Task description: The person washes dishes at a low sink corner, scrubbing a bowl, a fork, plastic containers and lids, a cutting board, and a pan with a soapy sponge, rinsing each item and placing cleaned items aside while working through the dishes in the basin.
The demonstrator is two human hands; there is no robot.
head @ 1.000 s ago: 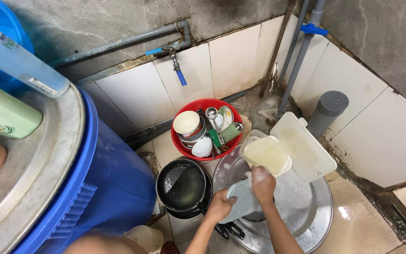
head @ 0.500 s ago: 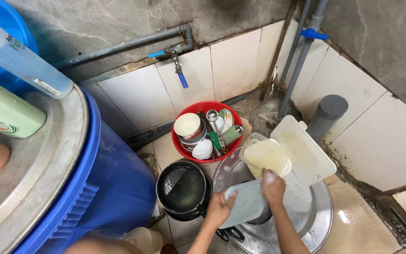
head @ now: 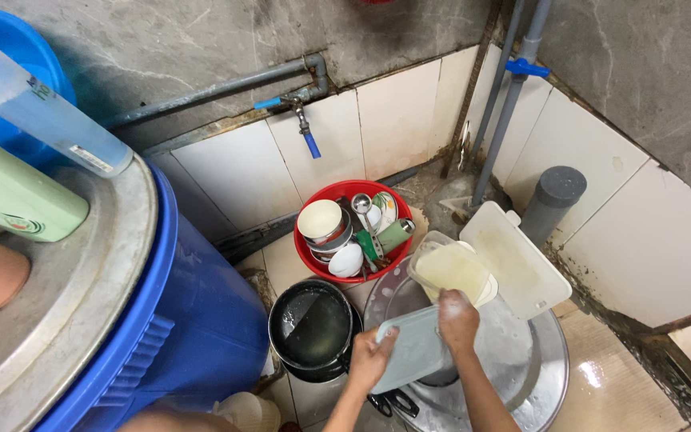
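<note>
Lower now than a moment ago, the right hand presses flat on the pale plastic lid, gripped at its edge by the left hand, over the steel basin on the wet tiled floor, near the red bowl of dishes.

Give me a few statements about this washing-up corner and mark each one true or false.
1. Both hands are on a pale flat plastic lid. True: the left hand grips its lower edge and the right hand presses on its top.
2. The red basin holds only water. False: it holds bowls, cups and utensils.
3. A black pan sits left of the big metal basin. True.
4. The tap on the wall has a red handle. False: its handle is blue.
5. The blue barrel stands on the right side of the view. False: it is on the left, under a metal cover.
</note>
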